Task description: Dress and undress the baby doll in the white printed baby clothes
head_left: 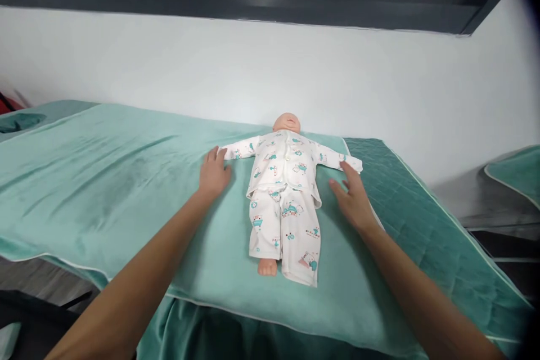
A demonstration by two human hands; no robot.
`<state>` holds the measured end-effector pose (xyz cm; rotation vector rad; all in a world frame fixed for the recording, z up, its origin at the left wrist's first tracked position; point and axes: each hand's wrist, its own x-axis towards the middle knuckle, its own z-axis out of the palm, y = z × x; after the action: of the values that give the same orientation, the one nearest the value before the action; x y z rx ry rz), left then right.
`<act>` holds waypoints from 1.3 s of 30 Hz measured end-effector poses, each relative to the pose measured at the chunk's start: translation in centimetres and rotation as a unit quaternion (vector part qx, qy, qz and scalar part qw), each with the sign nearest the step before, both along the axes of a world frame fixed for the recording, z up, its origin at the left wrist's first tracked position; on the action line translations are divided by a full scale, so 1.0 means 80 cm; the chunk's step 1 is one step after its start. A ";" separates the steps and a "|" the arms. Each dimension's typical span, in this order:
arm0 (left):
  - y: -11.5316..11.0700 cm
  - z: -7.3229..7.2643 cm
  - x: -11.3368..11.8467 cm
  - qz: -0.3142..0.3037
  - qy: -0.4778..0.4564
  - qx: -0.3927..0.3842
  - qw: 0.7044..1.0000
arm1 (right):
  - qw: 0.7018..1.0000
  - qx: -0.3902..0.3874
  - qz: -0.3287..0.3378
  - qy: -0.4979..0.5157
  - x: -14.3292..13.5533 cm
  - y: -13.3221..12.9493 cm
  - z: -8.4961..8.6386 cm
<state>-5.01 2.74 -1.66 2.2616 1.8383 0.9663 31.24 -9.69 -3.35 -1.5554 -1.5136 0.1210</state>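
"Why's the baby doll (280,177) on its back, centre-frame?"
"Probably so its pajama sleeves (331,156) lie spread; left hand (215,172) and right hand (353,194) flank them, each grip relaxed, fingers unclenched."

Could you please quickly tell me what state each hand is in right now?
Left hand: open, at the end of one sleeve; contact unclear.
Right hand: open, thumb and fingers apart, beside the other sleeve; contact unclear.
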 end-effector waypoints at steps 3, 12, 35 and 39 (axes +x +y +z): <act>0.028 0.003 -0.014 0.071 0.049 -0.054 0.995 | 0.993 -0.002 -0.089 -0.072 0.049 0.029 0.000; 0.069 0.007 -0.021 0.105 0.172 -0.094 0.975 | 0.953 -0.198 -0.171 -0.152 0.090 0.052 -0.023; 0.066 -0.003 -0.032 0.105 0.053 0.007 0.993 | 0.959 -0.191 -0.195 -0.069 0.087 0.038 -0.012; 0.068 -0.002 -0.035 0.133 -0.021 0.005 0.991 | 0.960 -0.187 -0.196 -0.077 0.087 0.039 -0.011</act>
<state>-7.78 8.17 -1.82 2.0172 2.1603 1.0510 38.24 -6.59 -4.25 -2.1857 -1.3179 0.0599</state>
